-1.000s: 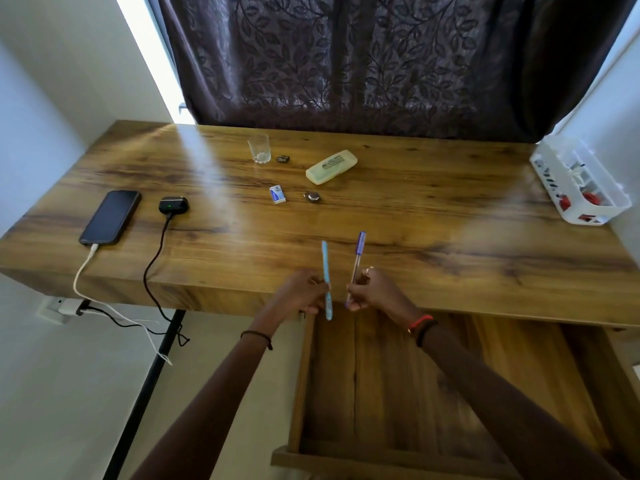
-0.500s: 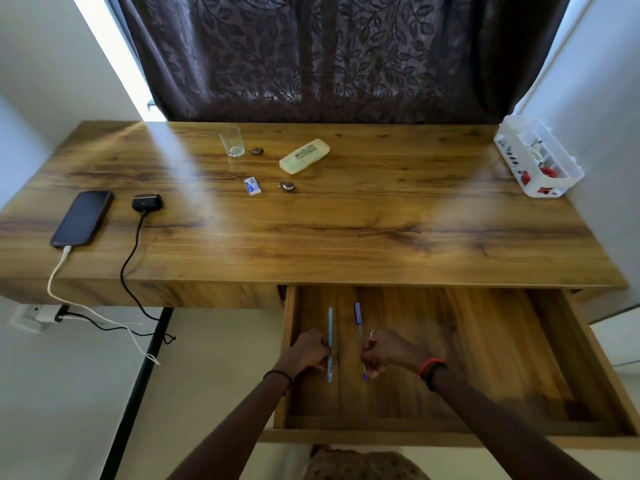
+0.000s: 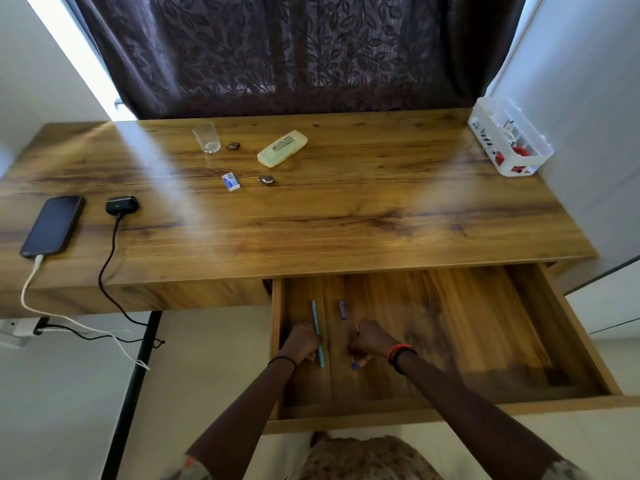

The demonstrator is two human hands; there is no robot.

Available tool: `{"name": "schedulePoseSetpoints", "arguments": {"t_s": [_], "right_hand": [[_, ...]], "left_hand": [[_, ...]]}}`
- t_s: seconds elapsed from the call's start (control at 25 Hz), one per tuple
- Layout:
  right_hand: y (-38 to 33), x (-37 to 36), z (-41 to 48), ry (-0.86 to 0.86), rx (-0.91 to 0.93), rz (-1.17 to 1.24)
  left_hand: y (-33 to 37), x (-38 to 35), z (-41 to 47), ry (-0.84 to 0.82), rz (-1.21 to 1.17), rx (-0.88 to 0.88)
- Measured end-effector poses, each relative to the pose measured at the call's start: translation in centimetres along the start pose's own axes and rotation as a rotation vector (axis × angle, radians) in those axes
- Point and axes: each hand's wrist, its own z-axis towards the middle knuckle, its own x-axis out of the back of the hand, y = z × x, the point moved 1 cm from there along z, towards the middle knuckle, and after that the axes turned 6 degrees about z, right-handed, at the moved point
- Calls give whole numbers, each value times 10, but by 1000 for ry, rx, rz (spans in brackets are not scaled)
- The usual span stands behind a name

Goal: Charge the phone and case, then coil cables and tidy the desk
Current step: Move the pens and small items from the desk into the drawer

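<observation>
My left hand (image 3: 302, 342) grips a light blue pen (image 3: 317, 327) and my right hand (image 3: 369, 342) grips a dark blue pen (image 3: 343, 310). Both hands are low inside the open wooden drawer (image 3: 467, 327), at its left end. On the desk's left, a black phone (image 3: 52, 226) lies plugged into a white cable (image 3: 31, 289). Beside it a black earbud case (image 3: 121, 204) shows a green light, with a black cable (image 3: 107, 268) plugged in. Both cables hang over the desk's front edge toward a wall socket (image 3: 20, 329).
On the desk (image 3: 346, 216) stand a drinking glass (image 3: 206, 136), a pale green case (image 3: 282, 148), a small blue and white eraser (image 3: 231, 181) and two small dark objects (image 3: 266, 180). A white basket (image 3: 509, 147) sits at the far right. A dark curtain hangs behind.
Both hands have come down from the desk's front edge into the open drawer with a pen in each. The view has tilted down and the drawer shows in full.
</observation>
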Motion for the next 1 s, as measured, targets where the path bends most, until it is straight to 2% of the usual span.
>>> {"name": "schedulePoseSetpoints", "arguments": {"t_s": [0.24,0.4,0.52,0.6,0.68,0.8,0.92,1.0], "right_hand": [[0,-1,2,11,-61,34],[-9,8,-7,4,-30,18],[-26,27,-15,-28,-22,-17],[-44,45,-19,-51,-2,-44],[-68,70,-22,-73,54,0],[-113,108,-22,-58,224,53],[-157,129,5,133,376,24],[-184,134,35,265,441,86]], "left_hand": [[7,8,1,-16,55,-68],[32,32,-15,-144,46,-122],[58,76,-36,-302,58,-224],[71,116,-41,-332,27,-305],[83,158,-39,-219,-44,-364],[95,213,-12,178,-221,-358],[86,248,29,645,-138,-301],[72,258,55,789,-58,-322]]}}
